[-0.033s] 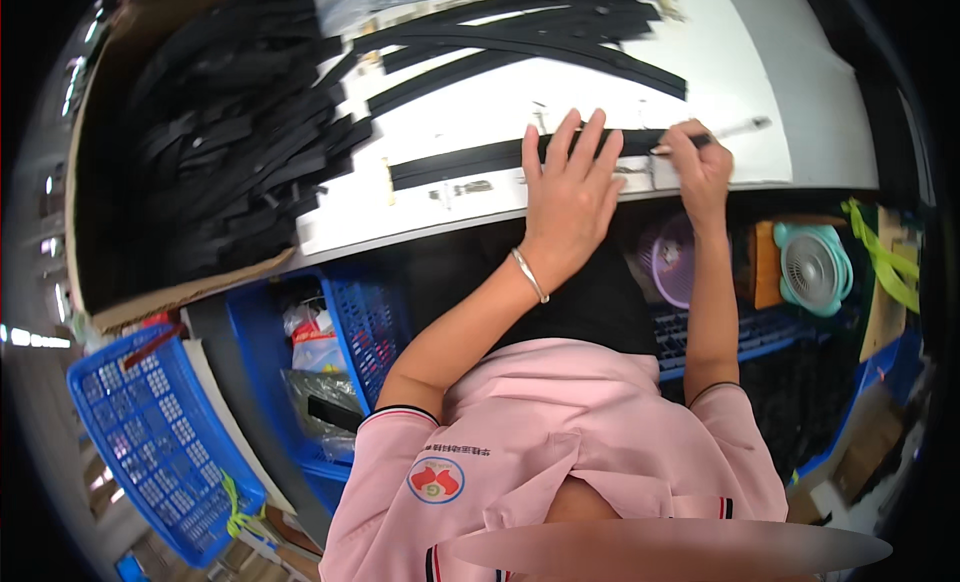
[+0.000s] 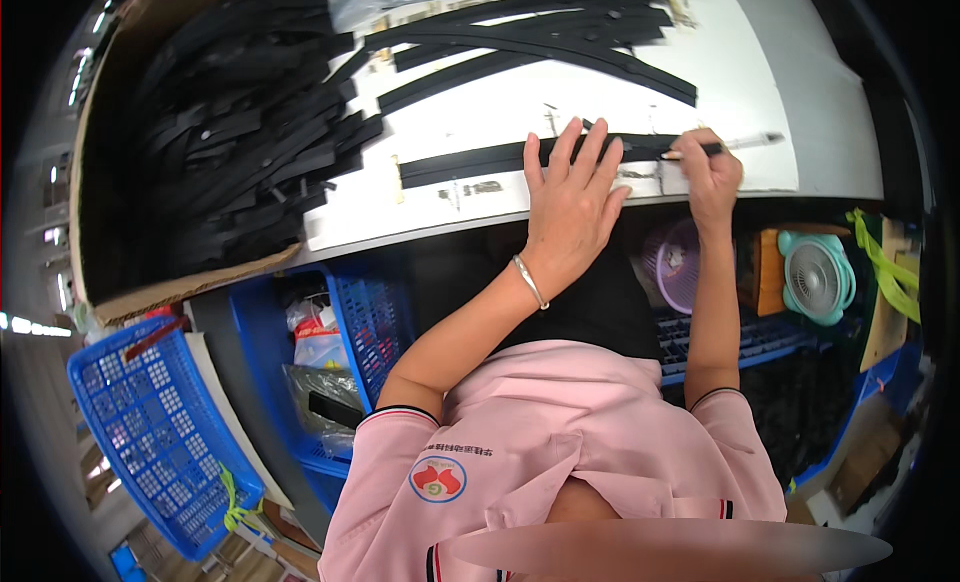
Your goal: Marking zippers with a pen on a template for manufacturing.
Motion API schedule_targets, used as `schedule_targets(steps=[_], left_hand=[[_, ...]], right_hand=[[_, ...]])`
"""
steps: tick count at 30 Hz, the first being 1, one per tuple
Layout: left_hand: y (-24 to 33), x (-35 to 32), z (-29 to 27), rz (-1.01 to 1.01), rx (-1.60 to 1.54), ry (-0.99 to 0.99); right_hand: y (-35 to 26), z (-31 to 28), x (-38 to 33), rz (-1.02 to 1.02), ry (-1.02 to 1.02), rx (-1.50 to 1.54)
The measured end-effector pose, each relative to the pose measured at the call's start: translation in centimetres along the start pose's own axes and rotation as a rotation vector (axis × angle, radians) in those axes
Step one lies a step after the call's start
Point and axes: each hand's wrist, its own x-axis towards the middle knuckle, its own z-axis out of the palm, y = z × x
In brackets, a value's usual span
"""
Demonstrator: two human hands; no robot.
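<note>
A long black fabric strip (image 2: 470, 164) lies across the white sheet (image 2: 480, 107) on the table, parallel to the near edge. My left hand (image 2: 572, 197) rests flat on the strip with its fingers spread. To its right, my right hand (image 2: 712, 177) is closed round a pen (image 2: 752, 140), dark toward the grip and pale at its tail. The pen's tip points left and meets the strip or lies just over it; contact is hard to tell. Small dark marks show on the sheet above and below the strip.
More black strips (image 2: 560, 44) lie crossed at the far side. A cardboard box (image 2: 200, 282) heaped with black strips stands at the left. Below the table are a blue basket (image 2: 345, 322), a purple basket (image 2: 645, 257) and a teal fan (image 2: 815, 277). Another blue basket (image 2: 100, 382) stands lower left.
The whole view has shifted slightly, so the table sits a little lower and farther right. Both hands keep nearly the same places on the strip.
</note>
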Motion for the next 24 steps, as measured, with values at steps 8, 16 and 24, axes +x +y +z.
schedule_targets(steps=[8, 16, 24], left_hand=[[-4.8, 3.8, 1.0, 0.049, 0.089, -0.044], [-9.4, 0.5, -4.3, -0.084, 0.123, 0.153], [-18.7, -3.7, -13.0, -0.254, 0.502, 0.34]], right_hand=[[0.1, 1.2, 0.0, -0.036, 0.057, 0.023], [0.0, 1.4, 0.1, -0.044, 0.049, -0.051], [-1.4, 2.4, 0.8, -0.023, 0.089, -0.143]])
